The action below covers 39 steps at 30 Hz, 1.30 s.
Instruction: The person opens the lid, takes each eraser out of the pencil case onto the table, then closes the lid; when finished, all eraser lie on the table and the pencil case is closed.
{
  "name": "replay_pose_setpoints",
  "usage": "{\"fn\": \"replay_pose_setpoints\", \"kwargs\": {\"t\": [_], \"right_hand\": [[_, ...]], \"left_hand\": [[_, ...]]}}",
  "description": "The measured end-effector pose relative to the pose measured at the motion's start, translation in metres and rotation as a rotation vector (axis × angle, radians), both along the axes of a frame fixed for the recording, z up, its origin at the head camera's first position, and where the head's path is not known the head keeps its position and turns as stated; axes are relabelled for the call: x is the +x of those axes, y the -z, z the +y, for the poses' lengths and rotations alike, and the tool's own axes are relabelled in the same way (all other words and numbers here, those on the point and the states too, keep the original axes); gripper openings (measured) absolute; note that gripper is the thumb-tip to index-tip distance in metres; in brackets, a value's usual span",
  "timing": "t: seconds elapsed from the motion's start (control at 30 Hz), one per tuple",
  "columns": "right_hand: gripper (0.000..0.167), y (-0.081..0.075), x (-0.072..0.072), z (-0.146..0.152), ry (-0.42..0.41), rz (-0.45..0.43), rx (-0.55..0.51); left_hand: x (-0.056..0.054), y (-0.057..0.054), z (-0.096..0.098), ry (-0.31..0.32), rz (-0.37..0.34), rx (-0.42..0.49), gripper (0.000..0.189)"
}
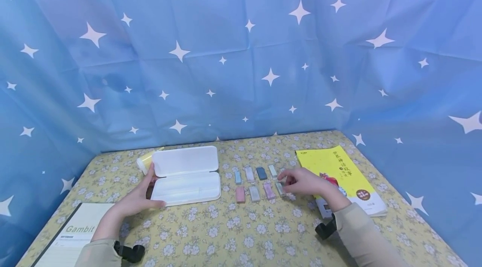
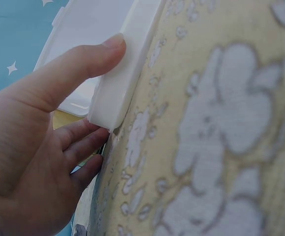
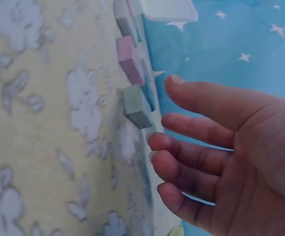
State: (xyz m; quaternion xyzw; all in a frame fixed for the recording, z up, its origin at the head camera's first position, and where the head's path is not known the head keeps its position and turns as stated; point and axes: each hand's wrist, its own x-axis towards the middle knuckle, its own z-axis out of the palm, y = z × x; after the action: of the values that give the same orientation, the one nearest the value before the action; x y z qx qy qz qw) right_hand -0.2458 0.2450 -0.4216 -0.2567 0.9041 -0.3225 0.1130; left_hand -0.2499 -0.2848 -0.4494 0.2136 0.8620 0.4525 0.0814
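Note:
A white pencil case [image 1: 186, 187] lies with its lid [image 1: 186, 161] swung up at the back. My left hand [image 1: 133, 200] grips the case's left end, the thumb on its front wall and the other fingers at the end and back. Small pastel eraser-like blocks stand in two rows to the right of the case, among them a pink block [image 1: 240, 194], a purple block [image 1: 269, 191] and a dark blue block [image 1: 261, 173]. My right hand [image 1: 303, 182] hovers by the grey-green block [image 3: 137, 106] at the front row's right end, fingers loosely bent, holding nothing.
A yellow book [image 1: 340, 170] lies at the right, partly under the right forearm. At the left front is a notebook [image 1: 75, 227], overlapped by the left arm. A yellow and white cylindrical container [image 1: 144, 161] lies behind the case. Blue star-patterned cloth [image 1: 226, 70] backs the flowered tabletop.

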Motion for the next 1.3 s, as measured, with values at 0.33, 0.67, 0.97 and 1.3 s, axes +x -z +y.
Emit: {"fn": "replay_pose_setpoints", "kwargs": {"t": [0.33, 0.67, 0.97, 1.3], "right_hand": [[0.027, -0.009, -0.007, -0.034, 0.047, 0.096, -0.129], [0.033, -0.022, -0.038, -0.102, 0.148, 0.0, -0.381], [0.037, -0.018, -0.068, -0.167, 0.42, -0.337, -0.94], [0.056, 0.0, -0.075, -0.203, 0.567, -0.562, -1.039]], "left_hand": [[0.002, 0.0, -0.004, -0.016, 0.0, 0.012, 0.127], [0.003, -0.001, -0.006, -0.001, -0.018, 0.022, 0.125], [0.0, 0.004, -0.006, 0.016, -0.021, 0.046, 0.125], [-0.001, 0.004, -0.001, -0.008, 0.004, 0.016, 0.127]]}}
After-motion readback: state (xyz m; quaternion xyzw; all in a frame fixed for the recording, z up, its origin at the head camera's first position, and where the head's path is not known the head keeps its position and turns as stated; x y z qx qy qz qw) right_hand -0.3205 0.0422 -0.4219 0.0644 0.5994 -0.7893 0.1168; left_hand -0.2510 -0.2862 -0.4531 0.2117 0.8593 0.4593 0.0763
